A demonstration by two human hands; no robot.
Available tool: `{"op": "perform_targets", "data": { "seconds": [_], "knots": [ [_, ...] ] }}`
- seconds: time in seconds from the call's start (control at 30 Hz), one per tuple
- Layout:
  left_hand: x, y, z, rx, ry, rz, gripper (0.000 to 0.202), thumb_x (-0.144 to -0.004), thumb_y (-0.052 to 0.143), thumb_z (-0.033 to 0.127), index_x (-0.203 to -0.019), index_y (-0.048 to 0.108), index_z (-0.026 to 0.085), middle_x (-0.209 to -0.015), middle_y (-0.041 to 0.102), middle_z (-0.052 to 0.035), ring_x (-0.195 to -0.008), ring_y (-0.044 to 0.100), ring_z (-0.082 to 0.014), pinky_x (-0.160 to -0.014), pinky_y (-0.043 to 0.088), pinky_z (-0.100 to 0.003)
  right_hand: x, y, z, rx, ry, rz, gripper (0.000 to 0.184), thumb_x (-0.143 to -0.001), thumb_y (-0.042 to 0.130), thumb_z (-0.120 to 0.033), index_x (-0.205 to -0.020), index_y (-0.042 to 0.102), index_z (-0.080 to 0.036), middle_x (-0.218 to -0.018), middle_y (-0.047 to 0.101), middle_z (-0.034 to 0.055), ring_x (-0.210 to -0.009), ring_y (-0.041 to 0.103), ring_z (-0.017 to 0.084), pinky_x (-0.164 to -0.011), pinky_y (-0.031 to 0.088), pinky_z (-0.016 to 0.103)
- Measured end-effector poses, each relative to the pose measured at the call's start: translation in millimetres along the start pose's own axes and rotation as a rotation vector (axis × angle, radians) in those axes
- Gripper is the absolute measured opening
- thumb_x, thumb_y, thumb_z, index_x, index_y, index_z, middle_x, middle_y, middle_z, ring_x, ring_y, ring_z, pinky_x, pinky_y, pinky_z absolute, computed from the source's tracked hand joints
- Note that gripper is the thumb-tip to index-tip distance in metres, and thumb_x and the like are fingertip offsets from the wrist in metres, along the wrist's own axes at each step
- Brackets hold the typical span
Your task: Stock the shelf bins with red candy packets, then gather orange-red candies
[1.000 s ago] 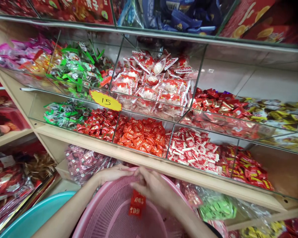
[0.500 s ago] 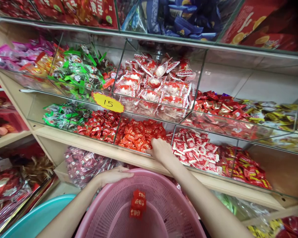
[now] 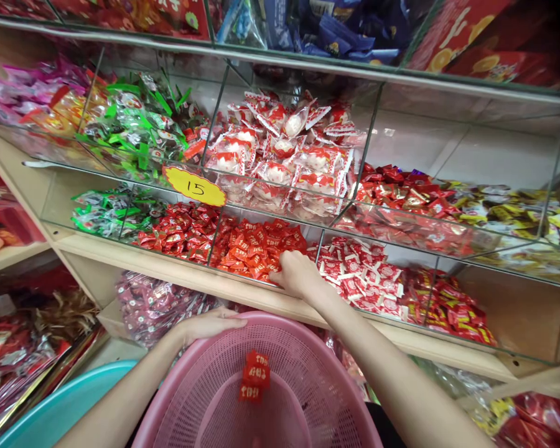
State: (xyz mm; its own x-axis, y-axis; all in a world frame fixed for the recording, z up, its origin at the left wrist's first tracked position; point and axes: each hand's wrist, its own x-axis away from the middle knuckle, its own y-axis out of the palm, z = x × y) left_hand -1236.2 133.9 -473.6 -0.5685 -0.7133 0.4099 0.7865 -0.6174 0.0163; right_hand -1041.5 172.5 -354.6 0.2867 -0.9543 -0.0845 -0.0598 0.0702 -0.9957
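My left hand (image 3: 212, 323) is closed over the far left rim of a pink plastic basket (image 3: 336, 367), thumb side along the edge. A few red-wrapped candies (image 3: 254, 376) lie together inside the basket. My right hand (image 3: 296, 274) is at the front right of a shelf compartment of red-orange wrapped candies (image 3: 249, 249), touching the pile. Its fingers are curled, with the tips partly hidden, so what they pinch does not show. Just right of that hand, past a clear divider, are red and white wrapped candies (image 3: 364, 274).
Glass panels divide the shelves. A yellow price tag (image 3: 195, 185) marked 15 hangs above the lower row. Larger red and white wrapped sweets (image 3: 280, 155) fill the bin above. A wooden shelf edge (image 3: 168, 270) runs before the basket. A turquoise basin (image 3: 70, 398) stands at lower left.
The whole view has shifted slightly left and up. My right hand stays at the red-orange candies with fingers curled, and my left hand keeps its hold on the basket.
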Motion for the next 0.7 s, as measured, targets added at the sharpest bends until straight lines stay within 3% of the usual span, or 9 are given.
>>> {"op": "perform_targets", "data": {
  "seconds": [0.2,0.33,0.43,0.57,0.7],
  "knots": [
    [1,-0.1,1,-0.022,0.027,0.005,0.044,-0.07,0.059,0.048,-0.1,0.065,0.017,-0.097,0.066,-0.0048,-0.083,0.061,-0.0186,-0.081,0.043,-0.029,-3,-2,6,-0.19,-0.042,0.048,0.026,-0.074,0.052,-0.039,-0.07,0.06,-0.015,-0.07,0.062,0.0086,-0.064,0.055,0.016,-0.054,0.032,0.024],
    [1,-2.2,-1,-0.058,0.038,0.008,0.045,-0.072,0.057,0.049,-0.105,0.063,0.019,-0.1,0.065,-0.0043,-0.087,0.06,-0.0183,-0.081,0.043,-0.027,26,2,7,-0.438,-0.185,0.13,0.028,-0.078,0.048,-0.042,-0.083,0.056,-0.016,-0.06,0.056,-0.0003,-0.054,0.047,0.01,-0.051,0.029,0.021],
    [0,-2.9,-2,-0.087,0.044,0.024,0.044,-0.071,0.057,0.049,-0.102,0.064,0.018,-0.097,0.066,-0.0039,-0.084,0.06,-0.0183,-0.077,0.044,-0.026,60,30,8,-0.56,-0.333,-0.009,0.025,-0.081,0.045,-0.04,-0.09,0.053,-0.018,-0.058,0.053,-0.0043,-0.05,0.044,0.008,-0.048,0.027,0.02],
    [-1,-2.3,-3,-0.069,0.02,-0.008,0.043,-0.071,0.056,0.05,-0.097,0.065,0.016,-0.093,0.067,-0.0045,-0.078,0.061,-0.0182,-0.072,0.045,-0.026,102,83,8,-0.43,-0.399,-0.215,0.017,-0.078,0.05,-0.035,-0.078,0.052,-0.018,-0.071,0.06,-0.0007,-0.057,0.049,0.01,-0.05,0.028,0.021],
    [0,-1.6,-3,-0.043,0.009,-0.008,0.043,-0.07,0.057,0.05,-0.097,0.065,0.016,-0.096,0.066,-0.0049,-0.077,0.061,-0.0172,-0.072,0.045,-0.026,130,112,1,-0.343,-0.449,-0.345,0.015,-0.074,0.054,-0.033,-0.079,0.053,-0.018,-0.082,0.064,0.0013,-0.067,0.056,0.014,-0.053,0.032,0.023]
  ]
}}
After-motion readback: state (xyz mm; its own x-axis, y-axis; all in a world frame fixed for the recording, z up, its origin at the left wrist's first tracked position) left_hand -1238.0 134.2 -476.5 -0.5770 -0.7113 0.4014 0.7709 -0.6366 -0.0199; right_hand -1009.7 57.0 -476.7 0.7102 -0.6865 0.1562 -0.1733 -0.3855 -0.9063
